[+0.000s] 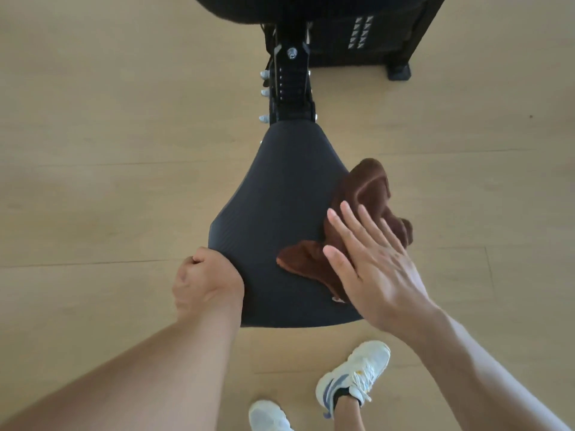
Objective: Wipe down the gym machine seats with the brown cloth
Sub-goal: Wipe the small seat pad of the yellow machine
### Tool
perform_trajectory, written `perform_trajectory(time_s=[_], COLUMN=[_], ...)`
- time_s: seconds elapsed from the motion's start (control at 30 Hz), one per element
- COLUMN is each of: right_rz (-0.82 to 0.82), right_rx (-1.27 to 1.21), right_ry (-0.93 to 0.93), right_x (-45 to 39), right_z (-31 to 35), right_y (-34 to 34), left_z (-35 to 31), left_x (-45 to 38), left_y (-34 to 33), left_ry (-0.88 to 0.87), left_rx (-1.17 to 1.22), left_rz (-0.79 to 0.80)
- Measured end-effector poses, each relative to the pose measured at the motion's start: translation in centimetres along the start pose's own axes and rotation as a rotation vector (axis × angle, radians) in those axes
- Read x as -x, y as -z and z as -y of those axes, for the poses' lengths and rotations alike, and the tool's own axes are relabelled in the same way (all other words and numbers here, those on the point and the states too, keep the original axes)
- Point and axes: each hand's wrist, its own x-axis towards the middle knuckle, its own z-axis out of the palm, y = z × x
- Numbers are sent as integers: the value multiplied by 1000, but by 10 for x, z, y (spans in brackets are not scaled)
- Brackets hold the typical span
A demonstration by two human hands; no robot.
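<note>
A black ribbed machine seat (273, 213) fills the middle of the view, wide at the near end and narrow at the far end. The brown cloth (367, 194) lies crumpled along its right edge, partly hanging over the side. My right hand (370, 262) lies flat on the cloth with straight, spread fingers pressing it onto the seat. My left hand (205, 281) grips the seat's near left edge, its fingers curled under the rim and out of sight.
The black seat post with silver knobs (289, 88) runs away from the seat to another black pad (249, 7) at the top. A black weight stack housing (370, 35) stands at the upper right. Light wooden floor surrounds it. My white shoes (351, 381) stand below the seat.
</note>
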Motion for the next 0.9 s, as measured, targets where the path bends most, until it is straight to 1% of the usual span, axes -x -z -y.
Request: perform_trajectory(time_s=[0.1,0.2,0.33,0.47,0.57,0.63,0.7,0.8,0.9], right_rz=[56,91,4,-121,-209,-231,-238,-280,-310], right_rx=[-14,22,36,48,16,-11,-27,-61,-132], right_ry=[35,63,48,-52,-209,-336,-424,-454,-401], right_x=[33,38,24,7,-13,-31,-50,-82,-118], right_z=[14,14,11,22,35,44,49,52,55], right_y=[-15,-19,-25,-37,-40,-39,-35,-27,-16], left_z=[-2,-3,-4,-4,-5,-6,-6,-7,-8], left_x=[3,5,6,4,5,6,10,13,13], left_y=[1,4,5,6,7,8,9,11,13], left_ry=[2,4,4,21,32,46,50,44,57], left_rx=[17,21,22,27,19,30,37,29,20], left_rz=[7,28,27,32,33,38,46,46,69])
